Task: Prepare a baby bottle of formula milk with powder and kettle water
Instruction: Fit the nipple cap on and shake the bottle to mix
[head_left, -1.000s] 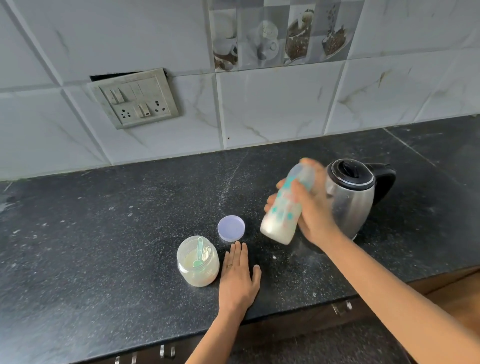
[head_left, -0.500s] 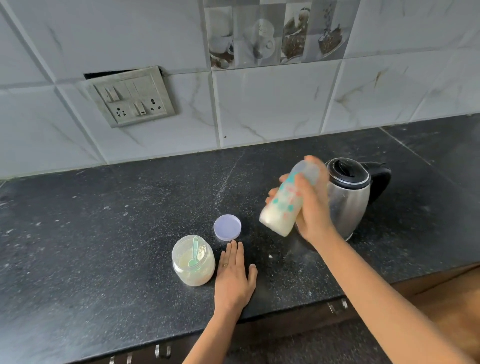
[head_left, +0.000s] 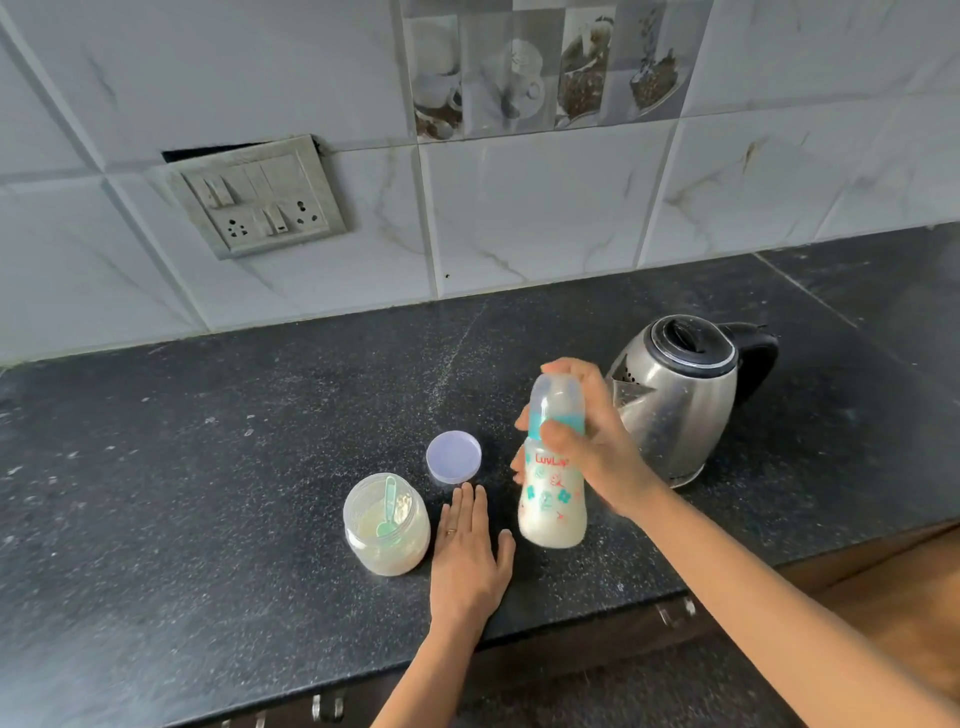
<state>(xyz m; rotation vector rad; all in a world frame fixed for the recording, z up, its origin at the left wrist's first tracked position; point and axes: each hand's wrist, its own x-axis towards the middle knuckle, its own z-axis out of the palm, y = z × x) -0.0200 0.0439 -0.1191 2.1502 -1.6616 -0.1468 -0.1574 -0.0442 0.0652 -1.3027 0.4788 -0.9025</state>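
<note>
A capped baby bottle (head_left: 552, 499) with teal collar and white milk inside stands nearly upright just above or on the black counter. My right hand (head_left: 592, 447) grips it around the collar and upper body. Flat on the counter, with straight fingers, lies my left hand (head_left: 470, 551), between the bottle and the clear powder jar (head_left: 387, 525). The jar is uncapped and holds pale powder and a green scoop (head_left: 387, 506). Its lilac lid (head_left: 453, 457) lies just behind my left fingertips. The steel kettle (head_left: 675, 400) with black lid and handle stands behind my right hand.
The black stone counter (head_left: 208, 493) runs left to right, its front edge just below my left wrist. A tiled wall with a switch and socket plate (head_left: 254, 200) rises behind. Drawer handles (head_left: 324, 706) show under the counter edge.
The bottle was tilted and raised in front of the kettle; now my right hand has brought it lower, closer to me and nearly upright. My left hand has stayed flat.
</note>
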